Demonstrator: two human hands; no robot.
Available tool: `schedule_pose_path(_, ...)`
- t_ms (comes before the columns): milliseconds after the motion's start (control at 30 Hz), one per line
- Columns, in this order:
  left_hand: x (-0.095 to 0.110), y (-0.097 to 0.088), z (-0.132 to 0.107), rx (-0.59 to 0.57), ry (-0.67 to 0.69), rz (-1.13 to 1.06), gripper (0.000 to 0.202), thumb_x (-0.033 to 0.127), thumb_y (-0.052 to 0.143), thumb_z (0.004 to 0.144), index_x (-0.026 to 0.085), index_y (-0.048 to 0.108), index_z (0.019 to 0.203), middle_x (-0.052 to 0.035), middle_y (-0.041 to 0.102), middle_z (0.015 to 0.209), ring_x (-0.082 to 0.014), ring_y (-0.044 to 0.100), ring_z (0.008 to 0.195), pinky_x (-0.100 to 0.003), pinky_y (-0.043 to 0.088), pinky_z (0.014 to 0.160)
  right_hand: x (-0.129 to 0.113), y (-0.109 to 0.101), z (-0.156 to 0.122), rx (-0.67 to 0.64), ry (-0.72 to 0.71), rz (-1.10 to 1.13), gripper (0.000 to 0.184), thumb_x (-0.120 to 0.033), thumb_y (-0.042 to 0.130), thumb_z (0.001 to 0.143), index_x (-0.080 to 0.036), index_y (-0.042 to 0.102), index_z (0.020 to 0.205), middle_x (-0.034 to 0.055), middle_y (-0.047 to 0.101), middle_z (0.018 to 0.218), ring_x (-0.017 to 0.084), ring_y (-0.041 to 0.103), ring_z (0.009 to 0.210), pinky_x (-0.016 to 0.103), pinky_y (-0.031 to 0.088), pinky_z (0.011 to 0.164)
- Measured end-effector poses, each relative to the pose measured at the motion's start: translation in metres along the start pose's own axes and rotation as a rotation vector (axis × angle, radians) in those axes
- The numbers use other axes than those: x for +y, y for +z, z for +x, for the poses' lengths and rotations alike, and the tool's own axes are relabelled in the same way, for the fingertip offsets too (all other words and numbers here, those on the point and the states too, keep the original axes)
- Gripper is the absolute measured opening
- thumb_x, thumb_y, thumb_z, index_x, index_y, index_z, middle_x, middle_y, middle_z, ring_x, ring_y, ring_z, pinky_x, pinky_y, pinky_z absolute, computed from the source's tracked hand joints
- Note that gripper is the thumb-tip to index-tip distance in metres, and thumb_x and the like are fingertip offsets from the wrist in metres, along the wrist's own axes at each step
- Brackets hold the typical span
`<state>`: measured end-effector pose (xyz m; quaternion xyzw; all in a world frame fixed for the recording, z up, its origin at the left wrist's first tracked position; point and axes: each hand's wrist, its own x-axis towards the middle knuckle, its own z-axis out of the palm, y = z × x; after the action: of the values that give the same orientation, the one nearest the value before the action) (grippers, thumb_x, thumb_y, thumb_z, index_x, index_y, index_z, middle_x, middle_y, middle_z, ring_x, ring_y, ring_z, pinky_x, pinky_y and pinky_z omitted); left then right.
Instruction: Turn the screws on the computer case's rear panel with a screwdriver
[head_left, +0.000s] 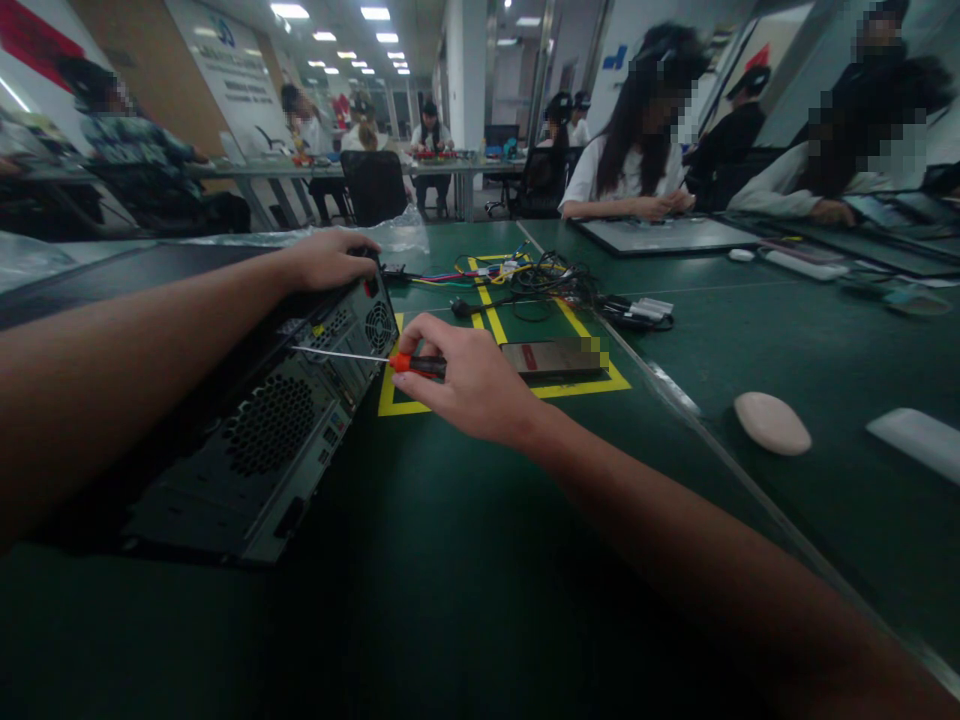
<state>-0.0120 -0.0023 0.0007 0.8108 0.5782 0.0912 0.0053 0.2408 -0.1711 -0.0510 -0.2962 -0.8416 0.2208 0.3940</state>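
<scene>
A black computer case [289,420] lies on the left of the table, its rear panel with round vent grilles turned toward the right. My left hand [336,258] grips its far top edge, the fingers bent over the corner and partly hidden. In my right hand [480,375] is a screwdriver [401,362] with an orange and black handle, held between thumb and fingers. Its long thin shaft points left, and the tip is at the rear panel; whether it sits in a screw I cannot tell.
Behind my right hand lies a flat box [555,358] inside yellow tape [613,380] on the green table [450,540]. Farther back is a tangle of cables [551,275]. A pale computer mouse [772,422] lies to the right. Several people sit at tables beyond.
</scene>
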Motion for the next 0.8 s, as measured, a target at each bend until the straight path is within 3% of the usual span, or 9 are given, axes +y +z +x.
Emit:
schedule_pose_path(100, 0.0014, -0.0005, -0.0005, -0.005, -0.003, 0.009, 0.073, 0.049, 0.049, 0.083, 0.012, 0.060, 0.145, -0.0130, 0.060, 0.148, -0.0320, 0.055, 0.134, -0.041, 0.039, 0.116, 0.0006, -0.0001, 0.0001, 0.000, 0.000, -0.008, 0.011, -0.028, 0.064, 0.089, -0.019, 0.061, 0.096, -0.0030, 0.062, 0.079, 0.012, 0.052, 0.070, 0.027, 0.034, 0.069)
schedule_pose_path(233, -0.0005, 0.0004, 0.0011, -0.008, 0.029, -0.011, 0.078, 0.048, 0.049, 0.080, 0.005, 0.059, 0.144, -0.0191, 0.061, 0.146, -0.0344, 0.055, 0.133, -0.043, 0.039, 0.116, 0.0022, 0.0005, 0.0005, 0.008, -0.020, -0.022, 0.012, -0.026, 0.064, 0.087, -0.019, 0.061, 0.096, -0.0029, 0.063, 0.081, 0.012, 0.052, 0.070, 0.027, 0.034, 0.070)
schedule_pose_path(467, -0.0038, 0.0017, 0.0026, 0.011, -0.013, -0.055, 0.071, 0.053, 0.054, 0.074, 0.029, 0.067, 0.140, -0.0032, 0.067, 0.141, -0.0353, 0.055, 0.135, -0.044, 0.040, 0.117, 0.0037, 0.0020, 0.0005, 0.016, -0.019, -0.028, 0.016, -0.025, 0.065, 0.087, -0.018, 0.062, 0.101, -0.0032, 0.063, 0.081, 0.012, 0.052, 0.069, 0.026, 0.034, 0.070)
schedule_pose_path(800, -0.0030, 0.0021, 0.0023, 0.023, -0.028, -0.069, 0.073, 0.054, 0.057, 0.072, 0.028, 0.068, 0.139, -0.0041, 0.067, 0.141, -0.0368, 0.055, 0.135, -0.044, 0.040, 0.117, 0.0018, -0.0023, 0.0014, 0.026, -0.001, -0.051, 0.016, -0.031, 0.067, 0.090, -0.017, 0.069, 0.099, 0.0014, 0.071, 0.089, 0.016, 0.061, 0.082, 0.027, 0.038, 0.075)
